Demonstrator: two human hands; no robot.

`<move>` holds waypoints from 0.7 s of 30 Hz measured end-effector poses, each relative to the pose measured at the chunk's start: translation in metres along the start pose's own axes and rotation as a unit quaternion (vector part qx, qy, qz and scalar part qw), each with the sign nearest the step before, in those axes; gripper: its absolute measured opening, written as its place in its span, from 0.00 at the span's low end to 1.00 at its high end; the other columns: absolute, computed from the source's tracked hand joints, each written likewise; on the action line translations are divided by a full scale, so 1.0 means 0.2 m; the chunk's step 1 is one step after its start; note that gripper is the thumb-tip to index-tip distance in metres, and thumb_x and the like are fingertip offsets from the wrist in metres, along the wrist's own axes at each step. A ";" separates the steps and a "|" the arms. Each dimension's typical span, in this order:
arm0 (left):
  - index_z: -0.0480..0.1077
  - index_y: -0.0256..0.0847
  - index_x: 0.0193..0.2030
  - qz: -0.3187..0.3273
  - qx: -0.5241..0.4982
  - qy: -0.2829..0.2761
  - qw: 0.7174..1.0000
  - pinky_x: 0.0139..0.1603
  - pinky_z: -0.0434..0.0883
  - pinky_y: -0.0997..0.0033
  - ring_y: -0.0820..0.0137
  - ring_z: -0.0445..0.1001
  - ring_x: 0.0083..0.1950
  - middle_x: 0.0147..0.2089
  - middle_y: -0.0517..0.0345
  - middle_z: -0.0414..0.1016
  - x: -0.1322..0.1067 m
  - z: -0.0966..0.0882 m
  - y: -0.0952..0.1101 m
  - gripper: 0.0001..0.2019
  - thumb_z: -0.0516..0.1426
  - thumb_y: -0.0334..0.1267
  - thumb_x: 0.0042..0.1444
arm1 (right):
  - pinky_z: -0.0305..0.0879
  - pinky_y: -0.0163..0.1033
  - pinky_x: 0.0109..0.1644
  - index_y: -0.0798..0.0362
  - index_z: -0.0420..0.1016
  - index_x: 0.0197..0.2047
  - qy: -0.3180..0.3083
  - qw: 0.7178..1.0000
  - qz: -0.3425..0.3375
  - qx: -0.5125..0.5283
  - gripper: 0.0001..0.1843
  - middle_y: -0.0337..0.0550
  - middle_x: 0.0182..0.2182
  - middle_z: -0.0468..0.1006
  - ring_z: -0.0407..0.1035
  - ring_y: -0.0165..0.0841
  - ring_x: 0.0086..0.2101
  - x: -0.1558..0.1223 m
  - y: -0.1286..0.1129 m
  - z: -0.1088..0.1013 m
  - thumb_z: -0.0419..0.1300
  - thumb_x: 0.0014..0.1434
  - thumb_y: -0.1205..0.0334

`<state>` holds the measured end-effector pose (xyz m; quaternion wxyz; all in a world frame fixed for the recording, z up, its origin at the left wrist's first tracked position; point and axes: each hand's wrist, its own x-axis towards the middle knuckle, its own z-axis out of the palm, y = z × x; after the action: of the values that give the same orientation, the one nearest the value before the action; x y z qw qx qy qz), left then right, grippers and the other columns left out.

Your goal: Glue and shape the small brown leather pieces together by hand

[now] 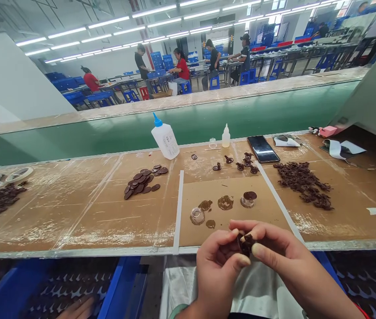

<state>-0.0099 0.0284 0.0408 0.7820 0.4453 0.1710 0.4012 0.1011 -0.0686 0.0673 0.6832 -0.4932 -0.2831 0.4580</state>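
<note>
My left hand [217, 270] and my right hand [283, 252] meet above the near table edge, both closed on a small dark brown figurine [247, 243]. Fingers partly cover it; a round disc seems to be at its left side. Just beyond are a clear round cup [197, 215], another cup topped by a brown disc [248, 199] and brown glue-like smears [225, 202] on cardboard. Farther back stand several small figurines on discs [247, 163]. A pile of brown discs [139, 181] lies to the left, and a heap of loose brown figurines [303, 181] to the right.
A white bottle with a blue tip [165, 137], a small dropper bottle [225, 136] and a phone [263, 149] stand or lie at the back. Blue bins [116, 288] sit below the table. Another person's hand [76, 309] is at lower left. A green conveyor belt [208, 106] runs behind.
</note>
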 end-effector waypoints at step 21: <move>0.82 0.40 0.30 -0.067 0.064 0.146 0.985 0.29 0.77 0.78 0.68 0.80 0.30 0.39 0.52 0.83 0.07 0.00 0.08 0.11 0.72 0.45 0.44 | 0.72 0.43 0.39 0.51 0.75 0.49 0.234 0.863 -0.218 -0.391 0.17 0.48 0.43 0.78 0.74 0.44 0.39 0.40 -0.17 -0.42 0.57 0.69 0.47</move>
<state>-0.0087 0.0429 0.0552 0.7439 0.4182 0.3382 0.3967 0.2169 -0.0350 0.0651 0.5625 -0.7386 -0.3711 0.0204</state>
